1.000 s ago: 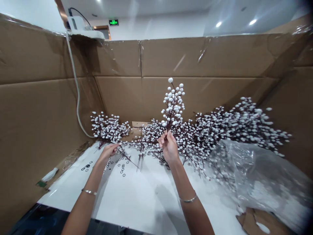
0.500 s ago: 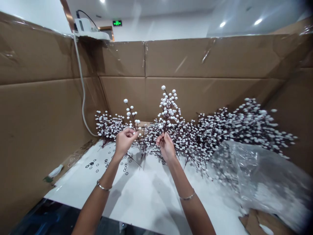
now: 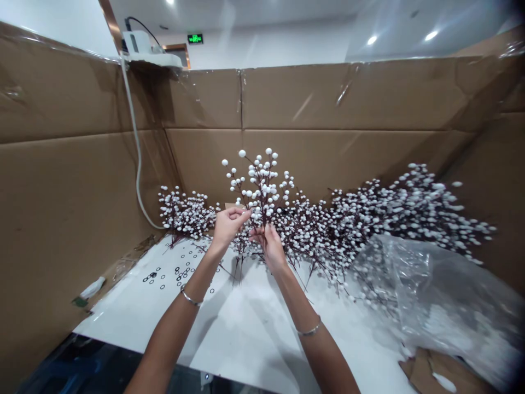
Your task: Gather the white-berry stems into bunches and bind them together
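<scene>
My right hand (image 3: 272,249) is closed around the lower stems of an upright bunch of artificial white berry branches (image 3: 267,189), dark-stemmed with round white berries. Close on its left, my left hand (image 3: 228,225) pinches a berry sprig (image 3: 233,183) whose berries fan out to the upper left. The sprig's berries overlap those of the bunch, and the fingers hide where the stems meet. Small black rings (image 3: 180,273) lie scattered on the white tabletop (image 3: 233,334), left of my hands.
A large heap of white berry branches (image 3: 369,219) runs along the back and right, with a smaller cluster (image 3: 184,210) at back left. A clear plastic bag (image 3: 443,295) lies at right. Cardboard walls (image 3: 303,101) enclose the table; a white cable (image 3: 137,148) hangs at left.
My left hand has moved right with its berry sprig, from apart to against the bunch. My right hand and its bunch have shifted slightly left.
</scene>
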A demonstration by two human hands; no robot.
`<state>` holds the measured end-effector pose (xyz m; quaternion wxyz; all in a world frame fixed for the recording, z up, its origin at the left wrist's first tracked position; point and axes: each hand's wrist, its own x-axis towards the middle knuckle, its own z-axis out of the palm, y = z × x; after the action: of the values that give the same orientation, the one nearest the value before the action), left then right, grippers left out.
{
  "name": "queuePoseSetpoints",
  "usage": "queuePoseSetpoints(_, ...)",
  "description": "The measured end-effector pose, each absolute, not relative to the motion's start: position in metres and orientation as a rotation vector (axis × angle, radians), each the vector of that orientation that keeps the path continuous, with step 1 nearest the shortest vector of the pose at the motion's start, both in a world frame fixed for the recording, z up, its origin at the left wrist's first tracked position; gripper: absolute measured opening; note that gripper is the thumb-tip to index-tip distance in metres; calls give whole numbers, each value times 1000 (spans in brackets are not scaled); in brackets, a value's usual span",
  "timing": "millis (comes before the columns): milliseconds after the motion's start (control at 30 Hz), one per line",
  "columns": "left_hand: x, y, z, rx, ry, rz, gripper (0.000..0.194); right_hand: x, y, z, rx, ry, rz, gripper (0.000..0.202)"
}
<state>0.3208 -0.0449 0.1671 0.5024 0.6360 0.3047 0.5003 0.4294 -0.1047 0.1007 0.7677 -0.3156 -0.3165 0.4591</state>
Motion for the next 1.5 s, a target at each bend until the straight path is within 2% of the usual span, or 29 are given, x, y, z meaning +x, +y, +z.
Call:
queuePoseSetpoints(233, 333, -45, 161, 1468, 664, 1258, 36, 430, -108, 106, -492, -570, 1051, 44)
queuePoseSetpoints(400, 329, -50, 150, 1411, 607, 1359, 49, 433, -111, 110, -442, -537, 1022, 43)
queuePoseSetpoints(633, 331, -54, 126, 1510, 467, 1026, 35, 428, -113, 111, -478, -622, 1077, 43)
queuePoseSetpoints(1067, 331, -52, 125, 1676, 533, 1162, 26, 424, -109, 104, -597, -593, 1101, 40)
queuePoseSetpoints(1333, 325, -44, 130, 1491, 368, 704, 49, 422, -118, 112, -551, -552, 1256, 30)
queuePoseSetpoints(1500, 321, -41, 132, 1493, 236, 665, 51, 415, -122, 117, -509, -542, 1294, 28)
